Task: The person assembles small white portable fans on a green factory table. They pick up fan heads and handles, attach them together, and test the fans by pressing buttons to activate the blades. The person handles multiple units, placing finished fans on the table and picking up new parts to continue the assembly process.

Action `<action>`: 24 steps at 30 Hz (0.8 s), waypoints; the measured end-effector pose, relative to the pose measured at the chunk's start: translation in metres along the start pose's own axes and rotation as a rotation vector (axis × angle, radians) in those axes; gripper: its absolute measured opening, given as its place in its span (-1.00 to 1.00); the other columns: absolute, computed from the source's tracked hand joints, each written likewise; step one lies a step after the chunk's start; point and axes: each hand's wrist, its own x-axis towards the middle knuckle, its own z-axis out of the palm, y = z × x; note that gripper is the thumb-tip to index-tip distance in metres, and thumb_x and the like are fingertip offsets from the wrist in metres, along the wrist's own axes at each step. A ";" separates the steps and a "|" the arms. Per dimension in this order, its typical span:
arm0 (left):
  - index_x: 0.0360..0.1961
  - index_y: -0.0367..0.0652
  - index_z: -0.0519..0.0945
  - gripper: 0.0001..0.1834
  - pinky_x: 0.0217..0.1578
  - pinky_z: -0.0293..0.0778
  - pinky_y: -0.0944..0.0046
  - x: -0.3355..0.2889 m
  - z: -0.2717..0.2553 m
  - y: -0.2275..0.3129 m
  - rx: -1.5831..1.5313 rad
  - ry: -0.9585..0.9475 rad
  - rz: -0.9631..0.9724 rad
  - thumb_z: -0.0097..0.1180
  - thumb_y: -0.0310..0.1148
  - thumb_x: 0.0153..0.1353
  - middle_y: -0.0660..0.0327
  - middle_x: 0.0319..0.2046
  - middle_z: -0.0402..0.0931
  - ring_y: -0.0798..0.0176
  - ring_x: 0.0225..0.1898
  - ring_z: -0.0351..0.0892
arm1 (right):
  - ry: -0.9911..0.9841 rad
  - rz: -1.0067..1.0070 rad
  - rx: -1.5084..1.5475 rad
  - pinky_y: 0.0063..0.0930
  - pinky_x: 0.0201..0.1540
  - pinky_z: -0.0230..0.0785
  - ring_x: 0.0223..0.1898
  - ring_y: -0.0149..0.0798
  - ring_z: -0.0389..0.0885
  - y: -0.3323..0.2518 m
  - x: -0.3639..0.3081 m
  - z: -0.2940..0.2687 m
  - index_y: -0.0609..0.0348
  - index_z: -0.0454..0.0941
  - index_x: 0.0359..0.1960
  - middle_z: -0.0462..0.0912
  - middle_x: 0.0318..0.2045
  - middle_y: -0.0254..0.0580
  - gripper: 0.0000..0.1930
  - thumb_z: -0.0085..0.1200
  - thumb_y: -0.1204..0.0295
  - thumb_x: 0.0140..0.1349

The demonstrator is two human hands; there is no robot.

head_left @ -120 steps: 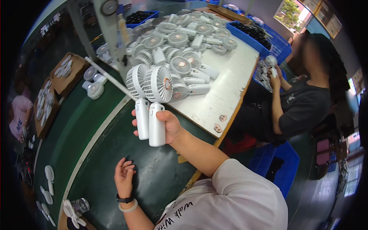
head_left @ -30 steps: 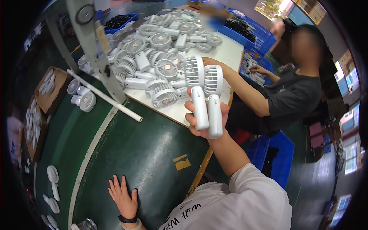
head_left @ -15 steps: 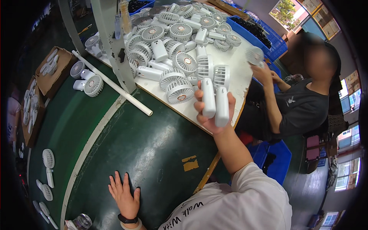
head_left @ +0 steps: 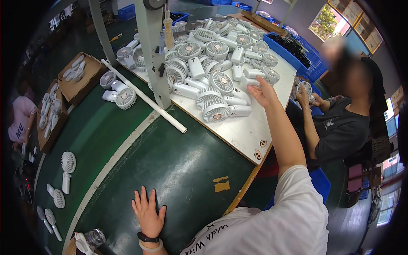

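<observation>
A large heap of white handheld fans (head_left: 217,50) covers the white tabletop (head_left: 238,132). My right hand (head_left: 264,91) is stretched over its right part, fingers apart, with nothing held. Its fingertips are beside a white fan handle (head_left: 253,73); I cannot tell whether they touch. Just to the left, at the heap's near edge, lie several fans, one with its round grille (head_left: 215,111) facing up and white handles (head_left: 240,111) pointing right. My left hand (head_left: 149,212) rests flat and open on the green work surface (head_left: 178,170), holding nothing.
A white pipe (head_left: 146,97) lies beside a grey upright post (head_left: 154,63). Loose fans (head_left: 126,98) and cardboard boxes of fans (head_left: 76,87) are at left. A blue crate of black parts (head_left: 285,52) stands behind. At right, a co-worker in black (head_left: 340,127) holds a fan.
My right hand has let go of the two fans it held, which now appear to lie at the heap's near edge, and has moved farther away. My left hand stays flat. The view has shifted.
</observation>
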 end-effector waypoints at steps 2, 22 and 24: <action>0.15 -0.14 0.34 -0.32 0.23 -0.18 -0.18 -0.001 0.001 0.001 -0.003 0.009 0.002 0.22 -0.33 -0.08 -0.02 0.27 0.05 -0.18 0.31 -0.09 | -0.100 -0.114 -0.157 -0.33 -0.03 0.42 -0.07 -0.09 0.46 0.010 -0.012 0.003 0.35 0.15 0.14 0.32 0.03 0.10 -0.48 0.02 0.39 0.20; 0.14 0.04 0.36 -0.35 0.18 -0.04 -0.15 -0.012 0.003 -0.021 -0.052 0.119 -0.009 0.21 -0.15 -0.04 0.10 0.23 0.13 -0.07 0.26 0.05 | -1.108 -1.064 -1.007 -0.12 0.06 0.19 -0.01 0.09 0.34 0.276 -0.154 0.286 0.15 0.39 -0.09 0.42 -0.10 0.01 -0.57 0.14 0.48 -0.08; 0.15 0.07 0.35 -0.34 0.18 -0.06 -0.15 -0.011 0.003 -0.020 -0.089 0.111 0.000 0.21 -0.14 -0.04 0.10 0.24 0.11 -0.09 0.26 0.03 | -0.857 -1.239 -1.179 -0.09 0.05 0.20 0.02 0.09 0.32 0.273 -0.122 0.315 0.17 0.33 -0.02 0.39 -0.05 0.07 -0.47 0.20 0.41 -0.10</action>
